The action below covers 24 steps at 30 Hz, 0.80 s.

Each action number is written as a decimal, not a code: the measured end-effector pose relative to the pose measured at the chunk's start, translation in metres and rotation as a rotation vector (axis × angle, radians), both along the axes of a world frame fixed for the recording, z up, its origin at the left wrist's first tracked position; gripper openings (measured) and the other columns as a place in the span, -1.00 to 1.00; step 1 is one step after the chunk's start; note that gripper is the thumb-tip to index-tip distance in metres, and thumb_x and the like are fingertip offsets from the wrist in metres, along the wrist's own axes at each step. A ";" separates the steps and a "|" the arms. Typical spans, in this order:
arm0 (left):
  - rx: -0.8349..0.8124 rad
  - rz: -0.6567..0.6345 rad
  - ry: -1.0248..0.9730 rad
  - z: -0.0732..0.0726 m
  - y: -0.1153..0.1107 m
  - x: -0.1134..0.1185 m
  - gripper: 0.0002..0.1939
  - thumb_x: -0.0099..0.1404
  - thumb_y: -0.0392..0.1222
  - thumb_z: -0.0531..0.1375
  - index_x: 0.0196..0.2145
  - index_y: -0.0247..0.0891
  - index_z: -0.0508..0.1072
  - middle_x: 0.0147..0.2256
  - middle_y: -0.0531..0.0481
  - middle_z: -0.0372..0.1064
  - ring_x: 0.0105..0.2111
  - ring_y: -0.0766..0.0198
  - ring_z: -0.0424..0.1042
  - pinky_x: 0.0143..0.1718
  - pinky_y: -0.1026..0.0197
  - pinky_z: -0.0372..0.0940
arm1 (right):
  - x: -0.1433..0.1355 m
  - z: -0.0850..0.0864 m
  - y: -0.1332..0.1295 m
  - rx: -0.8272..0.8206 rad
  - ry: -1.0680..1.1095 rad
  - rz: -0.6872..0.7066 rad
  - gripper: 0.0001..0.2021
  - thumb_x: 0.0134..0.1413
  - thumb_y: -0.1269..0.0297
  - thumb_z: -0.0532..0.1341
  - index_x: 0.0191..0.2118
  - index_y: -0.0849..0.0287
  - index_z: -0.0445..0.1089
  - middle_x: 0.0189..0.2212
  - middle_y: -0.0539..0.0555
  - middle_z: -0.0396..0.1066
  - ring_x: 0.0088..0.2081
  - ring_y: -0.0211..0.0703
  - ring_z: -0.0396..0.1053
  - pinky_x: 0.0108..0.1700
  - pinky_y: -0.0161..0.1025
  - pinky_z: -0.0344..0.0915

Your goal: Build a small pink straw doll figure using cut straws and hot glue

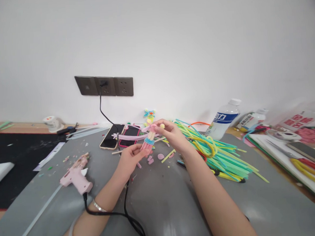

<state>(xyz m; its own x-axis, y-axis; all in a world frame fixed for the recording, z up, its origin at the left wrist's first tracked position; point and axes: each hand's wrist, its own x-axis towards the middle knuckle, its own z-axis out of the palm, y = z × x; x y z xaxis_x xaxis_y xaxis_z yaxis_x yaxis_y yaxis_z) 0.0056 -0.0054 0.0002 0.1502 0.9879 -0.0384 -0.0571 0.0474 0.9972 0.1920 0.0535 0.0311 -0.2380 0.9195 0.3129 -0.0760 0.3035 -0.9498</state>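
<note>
A small figure (150, 139) of pink, cream and blue fuzzy stems is held up between my two hands over the grey mat. My left hand (132, 158) pinches its pink lower end. My right hand (171, 133) has its fingers closed on the pink upper part, beside a small pale yellow ball (162, 126). Behind the figure, long pink stems (134, 137) extend to the left over two phones (112, 136). A colourful little piece (150, 115) stands near the wall. Small pink pieces (151, 160) lie below my hands.
A pink glue gun (77, 176) lies at left, its black cable (107, 213) running by my left wrist. Green and yellow stems (224, 158) are heaped at right, near a clear bottle (224, 119). Papers (276, 146) and scissors (307, 167) lie far right.
</note>
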 end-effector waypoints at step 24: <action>0.006 0.004 -0.001 -0.001 0.000 0.000 -0.60 0.11 0.01 0.35 -0.17 -0.31 0.57 -0.25 -0.17 0.63 -0.25 0.06 0.58 -0.68 0.38 0.14 | -0.005 0.007 -0.003 -0.006 0.003 0.003 -0.73 -0.05 0.04 0.39 -0.33 0.11 0.49 -0.33 0.02 0.44 -0.29 -0.17 0.38 -0.19 -0.22 0.34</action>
